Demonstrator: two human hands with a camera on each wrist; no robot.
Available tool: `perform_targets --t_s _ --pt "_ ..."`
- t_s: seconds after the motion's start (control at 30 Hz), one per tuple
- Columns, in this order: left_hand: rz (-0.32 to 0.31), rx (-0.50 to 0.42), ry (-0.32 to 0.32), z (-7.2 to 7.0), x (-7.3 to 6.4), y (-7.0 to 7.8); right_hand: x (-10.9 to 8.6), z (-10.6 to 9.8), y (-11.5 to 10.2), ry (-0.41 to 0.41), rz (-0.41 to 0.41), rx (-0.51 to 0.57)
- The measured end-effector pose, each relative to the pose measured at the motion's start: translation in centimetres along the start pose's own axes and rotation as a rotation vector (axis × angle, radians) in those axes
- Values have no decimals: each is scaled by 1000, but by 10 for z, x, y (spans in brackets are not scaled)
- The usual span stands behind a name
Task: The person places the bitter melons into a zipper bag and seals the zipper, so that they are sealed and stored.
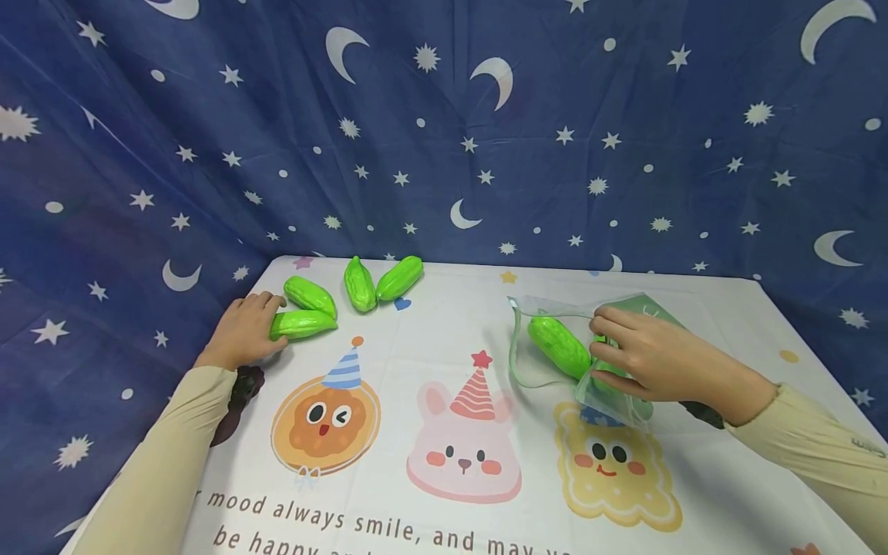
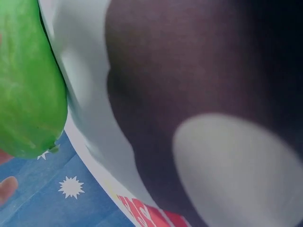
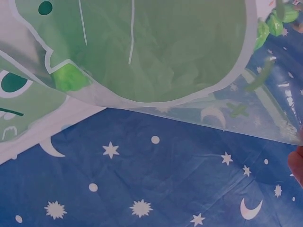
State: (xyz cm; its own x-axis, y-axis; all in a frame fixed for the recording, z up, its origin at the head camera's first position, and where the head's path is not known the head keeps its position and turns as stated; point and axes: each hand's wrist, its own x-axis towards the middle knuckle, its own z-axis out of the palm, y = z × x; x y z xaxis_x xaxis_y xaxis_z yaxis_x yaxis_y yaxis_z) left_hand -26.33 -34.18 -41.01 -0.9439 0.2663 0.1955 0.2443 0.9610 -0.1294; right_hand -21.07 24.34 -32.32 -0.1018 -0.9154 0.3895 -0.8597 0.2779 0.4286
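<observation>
In the head view, my left hand (image 1: 246,331) is at the far left, its fingers and thumb round the near end of a bright green, plump toy cucumber (image 1: 308,324). A second cucumber (image 1: 310,296) lies right behind it. The held cucumber (image 2: 31,80) fills the left edge of the left wrist view, with fingertips beside it. On the right, my right hand (image 1: 648,354) pinches the mouth edge of a clear bag (image 1: 527,362) with a green print. Inside the bag lies a cucumber (image 1: 558,347), and more green shows beneath the right fingers. The bag's printed side (image 3: 165,56) spreads across the right wrist view.
Two more cucumbers, one upright (image 1: 360,285) and one slanted (image 1: 400,278), lie near the table's back edge. A white cloth (image 1: 444,331) with cartoon prints covers the table. Behind it hangs a blue curtain (image 1: 430,154) with moons and stars.
</observation>
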Motion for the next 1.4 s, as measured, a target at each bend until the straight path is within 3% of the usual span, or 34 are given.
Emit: perform_targets --t_s 0.27,0.53,0.93,1.13,1.4 --pt "3 -10 27 4 0 -3 1 -1 -1 1 -1 6" --pt "12 -1 2 2 -1 -3 2 -2 -1 -12 1 10" --pt "30 -12 59 -1 0 1 1 0 0 -10 3 9" --pt "48 -15 115 1 0 1 2 0 0 -2 1 8" --pt "93 -24 257 1 0 1 2 -1 0 2 0 14"
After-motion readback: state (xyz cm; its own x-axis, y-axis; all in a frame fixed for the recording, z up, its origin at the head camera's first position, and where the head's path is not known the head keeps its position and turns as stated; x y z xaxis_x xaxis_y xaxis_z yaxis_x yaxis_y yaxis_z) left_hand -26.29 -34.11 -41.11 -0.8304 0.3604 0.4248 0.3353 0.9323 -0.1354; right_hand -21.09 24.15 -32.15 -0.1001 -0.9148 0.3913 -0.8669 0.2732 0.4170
